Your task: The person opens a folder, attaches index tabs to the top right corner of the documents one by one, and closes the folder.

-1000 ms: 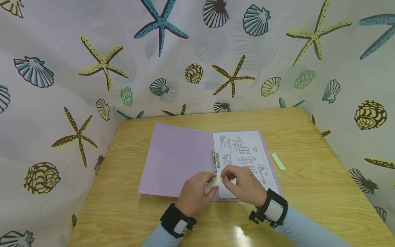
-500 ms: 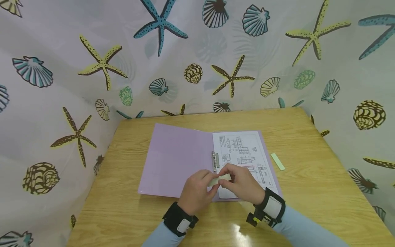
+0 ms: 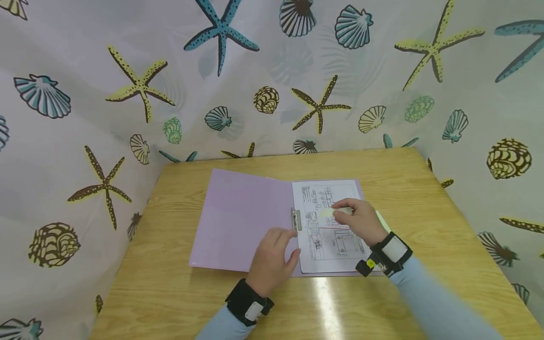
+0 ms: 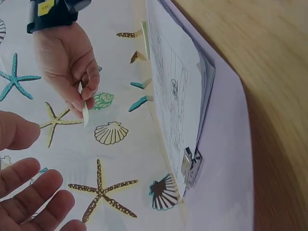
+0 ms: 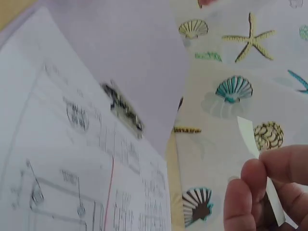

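Between thumb and fingers my right hand (image 3: 361,220) pinches a pale yellow-green paper strip (image 5: 248,134), held above the printed drawing sheets (image 3: 329,255). Those sheets lie in the right side of an opened purple folder (image 3: 242,217), by its metal clip (image 3: 296,219). My left hand (image 3: 272,264) hovers near the folder's lower middle with nothing in it. In the left wrist view its fingers (image 4: 33,202) are spread and loosely bent, apart from the thumb.
A second pale green strip (image 3: 382,220) lies on the wooden table (image 3: 170,302) right of the folder, partly behind my right hand. A curtain (image 3: 255,61) printed with shells and starfish stands behind the table.
Both hands pinched the strip together earlier. The left hand has let go and stays near the same spot, while the right has carried the strip up and to the right.
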The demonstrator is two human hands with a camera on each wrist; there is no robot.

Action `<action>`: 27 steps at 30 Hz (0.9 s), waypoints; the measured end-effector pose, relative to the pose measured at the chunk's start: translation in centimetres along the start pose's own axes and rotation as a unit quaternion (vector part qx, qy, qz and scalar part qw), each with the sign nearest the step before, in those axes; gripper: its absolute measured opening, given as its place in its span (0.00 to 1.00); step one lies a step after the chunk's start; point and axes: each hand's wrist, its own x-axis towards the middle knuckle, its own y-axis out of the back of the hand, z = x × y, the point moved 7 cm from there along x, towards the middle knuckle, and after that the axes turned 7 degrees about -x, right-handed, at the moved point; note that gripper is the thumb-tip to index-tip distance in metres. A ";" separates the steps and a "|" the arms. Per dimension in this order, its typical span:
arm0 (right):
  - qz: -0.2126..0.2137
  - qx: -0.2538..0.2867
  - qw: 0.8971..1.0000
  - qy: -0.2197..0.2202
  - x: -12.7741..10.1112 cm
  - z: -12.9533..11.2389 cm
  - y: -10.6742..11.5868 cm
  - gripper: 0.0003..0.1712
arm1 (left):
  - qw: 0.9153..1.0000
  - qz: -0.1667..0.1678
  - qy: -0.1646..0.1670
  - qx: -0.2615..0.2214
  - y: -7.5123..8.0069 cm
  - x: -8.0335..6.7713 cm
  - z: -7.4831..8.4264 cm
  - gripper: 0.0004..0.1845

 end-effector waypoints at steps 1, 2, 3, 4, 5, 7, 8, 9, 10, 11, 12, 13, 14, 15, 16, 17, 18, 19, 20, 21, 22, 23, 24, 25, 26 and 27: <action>0.007 -0.008 1.000 -0.014 0.5 0.6 0.7 0.15 | 1.000 -0.007 -0.002 -0.002 -0.3 0.0 0.1 0.19; 0.013 -0.016 0.999 -0.025 1.0 1.2 1.3 0.15 | 1.000 -0.012 -0.006 -0.006 -0.7 0.0 0.3 0.19; 0.019 -0.020 0.999 -0.036 1.4 1.8 2.0 0.15 | 1.000 -0.018 -0.008 -0.008 -1.1 0.0 0.4 0.18; 0.024 -0.026 0.998 -0.045 1.9 2.3 2.5 0.16 | 1.000 -0.025 -0.010 -0.010 -1.4 0.0 0.7 0.17; 0.030 -0.036 0.997 -0.057 2.3 2.9 3.1 0.16 | 0.999 -0.034 -0.011 -0.013 -1.9 0.0 0.8 0.16; 0.044 -0.056 0.994 -0.077 3.1 3.9 4.0 0.18 | 0.999 -0.051 -0.015 -0.013 -2.8 0.0 1.1 0.16; 0.050 -0.065 0.993 -0.084 3.4 4.3 4.4 0.19 | 0.998 -0.060 -0.015 -0.014 -3.3 0.0 1.2 0.16; 0.056 -0.076 0.991 -0.090 3.8 4.6 4.7 0.19 | 0.997 -0.069 -0.015 -0.012 -3.8 0.1 1.3 0.16; 0.062 -0.087 0.990 -0.095 4.2 5.0 4.9 0.19 | 0.997 -0.078 -0.015 -0.009 -4.2 0.1 1.3 0.17; 0.067 -0.094 0.988 -0.100 4.5 5.3 5.1 0.18 | 0.996 -0.087 -0.014 -0.006 -4.6 0.2 1.3 0.17; 0.069 -0.097 0.987 -0.103 4.8 5.5 5.2 0.18 | 0.995 -0.096 -0.012 -0.002 -5.0 0.2 1.2 0.18; 0.071 -0.100 0.987 -0.104 5.1 5.8 5.3 0.17 | 0.994 -0.109 -0.008 0.003 -5.5 0.2 1.1 0.19; 0.071 -0.104 0.986 -0.106 5.4 6.1 5.4 0.16 | 0.992 -0.124 -0.003 0.010 -6.0 0.2 0.9 0.20; 0.070 -0.104 0.986 -0.109 5.7 6.4 5.4 0.15 | 0.990 -0.142 0.002 0.019 -6.5 0.2 0.8 0.21; 0.068 -0.101 0.986 -0.113 5.9 6.7 5.4 0.15 | 0.986 -0.162 0.009 0.028 -7.1 0.2 0.7 0.23; 0.065 -0.098 0.986 -0.116 6.1 7.1 5.4 0.15 | 0.982 -0.183 0.018 0.038 -7.6 0.2 0.5 0.25; 0.062 -0.095 0.986 -0.120 6.4 7.4 5.3 0.15 | 0.977 -0.205 0.026 0.050 -8.2 0.1 0.3 0.27; 0.058 -0.093 0.986 -0.124 6.6 7.7 5.3 0.16 | 0.971 -0.228 0.035 0.064 -8.8 -0.1 0.1 0.30; 0.056 -0.091 0.986 -0.129 6.8 8.0 5.2 0.16 | 0.964 -0.249 0.044 0.079 -9.3 -0.3 0.0 0.33; 0.052 -0.089 0.986 -0.132 7.0 8.3 5.1 0.16 | 0.958 -0.266 0.050 0.093 -9.7 -0.5 -0.1 0.35; 0.050 -0.091 0.986 -0.134 7.2 8.6 5.0 0.16 | 0.953 -0.280 0.055 0.105 -10.1 -0.7 -0.2 0.36; 0.048 -0.094 0.985 -0.137 7.4 8.9 4.9 0.16 | 0.948 -0.291 0.059 0.118 -10.4 -0.9 -0.3 0.37; 0.047 -0.099 0.984 -0.139 7.6 9.2 4.8 0.16 | 0.943 -0.301 0.060 0.129 -10.7 -1.1 -0.4 0.38; 0.046 -0.103 0.984 -0.140 7.8 9.4 4.7 0.16 | 0.940 -0.307 0.061 0.138 -10.9 -1.2 -0.4 0.38; 0.044 -0.107 0.983 -0.140 8.1 9.6 4.6 0.16 | 0.937 -0.311 0.060 0.145 -11.1 -1.3 -0.4 0.37; 0.042 -0.110 0.983 -0.142 8.2 9.8 4.5 0.16 | 0.936 -0.313 0.060 0.152 -11.3 -1.4 -0.4 0.37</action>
